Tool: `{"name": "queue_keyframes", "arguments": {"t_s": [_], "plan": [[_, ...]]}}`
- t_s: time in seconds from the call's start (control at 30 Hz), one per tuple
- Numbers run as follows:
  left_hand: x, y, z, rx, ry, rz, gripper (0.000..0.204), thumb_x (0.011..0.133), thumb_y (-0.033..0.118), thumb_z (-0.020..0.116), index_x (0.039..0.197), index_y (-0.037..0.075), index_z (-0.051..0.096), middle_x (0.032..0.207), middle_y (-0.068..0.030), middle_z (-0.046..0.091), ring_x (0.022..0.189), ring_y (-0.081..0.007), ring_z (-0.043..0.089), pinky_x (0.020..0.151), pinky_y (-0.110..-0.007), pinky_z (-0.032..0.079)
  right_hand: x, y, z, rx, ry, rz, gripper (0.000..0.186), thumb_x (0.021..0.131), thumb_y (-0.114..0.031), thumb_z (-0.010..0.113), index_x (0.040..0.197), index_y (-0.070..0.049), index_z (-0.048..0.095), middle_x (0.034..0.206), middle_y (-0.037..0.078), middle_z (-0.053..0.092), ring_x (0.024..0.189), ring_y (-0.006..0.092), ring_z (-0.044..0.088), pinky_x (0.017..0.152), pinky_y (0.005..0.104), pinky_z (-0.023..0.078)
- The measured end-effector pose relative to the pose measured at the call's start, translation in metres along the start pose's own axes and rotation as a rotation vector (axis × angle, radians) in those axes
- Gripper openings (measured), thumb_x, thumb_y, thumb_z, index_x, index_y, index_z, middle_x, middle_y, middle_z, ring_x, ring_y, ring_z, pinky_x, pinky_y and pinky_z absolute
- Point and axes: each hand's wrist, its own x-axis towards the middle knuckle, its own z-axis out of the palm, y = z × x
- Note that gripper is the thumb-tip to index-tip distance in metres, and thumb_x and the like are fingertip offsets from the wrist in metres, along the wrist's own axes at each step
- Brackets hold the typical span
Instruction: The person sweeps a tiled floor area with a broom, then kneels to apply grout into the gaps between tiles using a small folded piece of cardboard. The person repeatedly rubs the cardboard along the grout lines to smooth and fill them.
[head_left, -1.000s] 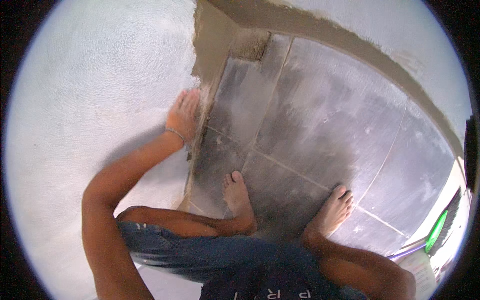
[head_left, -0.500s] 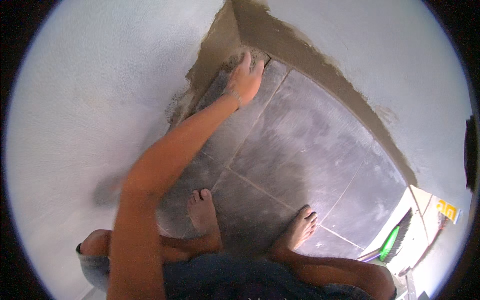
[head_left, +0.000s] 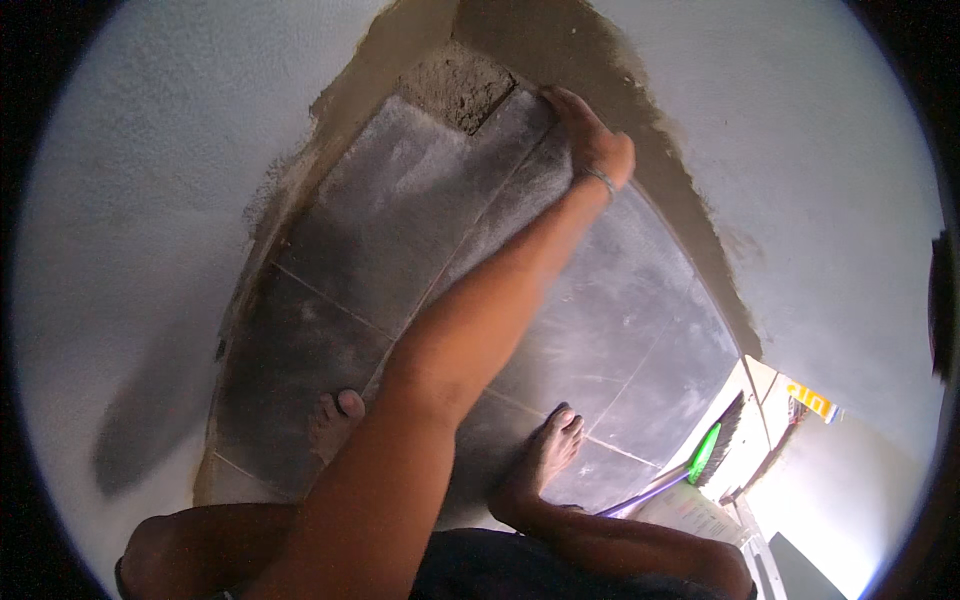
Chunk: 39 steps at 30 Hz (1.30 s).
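Note:
My left hand, with a thin bracelet at the wrist, reaches across to the foot of the right wall. Its fingers stretch toward the far corner and appear to rest along the edge of the grey floor tiles. I see nothing held in it, though the palm side is hidden. Just left of the fingertips, a patch of rough, crumbly mortar fills a notch in the tiles at the corner. A brown cement band runs along the bottom of the wall beside the hand. My right hand is out of view.
Pale walls close in on both sides and meet at the far corner. My bare feet stand on the tiles. At the lower right lies a broom with a green head and purple handle, near a yellow-printed item.
My left hand has left the corner mortar and moved right to the tile edge by the right wall, uncovering the mortar patch. The whole view has shifted somewhat too.

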Motion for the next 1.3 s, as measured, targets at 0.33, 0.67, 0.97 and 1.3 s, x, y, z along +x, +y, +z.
{"name": "queue_keyframes", "arguments": {"t_s": [0.33, 0.67, 0.97, 1.3], "plan": [[-0.051, 0.024, 0.058, -0.091, -0.046, -0.153, 0.096, 0.077, 0.001, 0.05, 0.15, -0.015, -0.012, 0.158, -0.0361, -0.016, 0.151, -0.0452, -0.006, 0.126, -0.044, 0.0, 0.003, -0.01, -0.01, 0.018, 0.001, -0.059, 0.019, 0.098, -0.019, 0.044, 0.112, -0.007, 0.048, 0.117, 0.019, 0.057, 0.111, 0.0352, 0.056, 0.092, 0.0457, 0.046], [0.019, 0.076, -0.018, -0.104, 0.45, 0.45, 0.096, 0.077, -0.006, 0.048, 0.155, -0.006, -0.01, 0.164, -0.0264, -0.009, 0.152, -0.0428, -0.003, 0.127, -0.044, 0.0, -0.002, -0.004, 0.017, 0.051, 0.057, -0.119, 0.02, 0.098, -0.021, 0.043, 0.111, -0.006, 0.048, 0.117, 0.02, 0.056, 0.112, 0.0356, 0.054, 0.093, 0.046, 0.044], [0.07, 0.046, -0.044, -0.143, 0.32, -0.099, 0.095, 0.076, -0.005, 0.048, 0.153, -0.009, -0.007, 0.162, -0.0297, -0.008, 0.153, -0.0395, -0.003, 0.127, -0.042, 0.001, 0.0, -0.019, -0.008, 0.113, 0.034, -0.129, 0.022, 0.099, -0.022, 0.042, 0.111, -0.005, 0.048, 0.117, 0.021, 0.055, 0.112, 0.036, 0.053, 0.094, 0.0462, 0.043], [0.091, 0.044, -0.081, -0.193, 0.389, 0.031, 0.092, 0.077, -0.004, 0.045, 0.154, -0.009, -0.005, 0.162, -0.0301, -0.003, 0.153, -0.0402, 0.001, 0.127, -0.042, 0.005, -0.006, -0.023, -0.011, 0.196, 0.014, -0.115, 0.024, 0.099, -0.024, 0.041, 0.11, -0.004, 0.048, 0.116, 0.021, 0.054, 0.113, 0.0364, 0.052, 0.095, 0.0465, 0.041]]}}
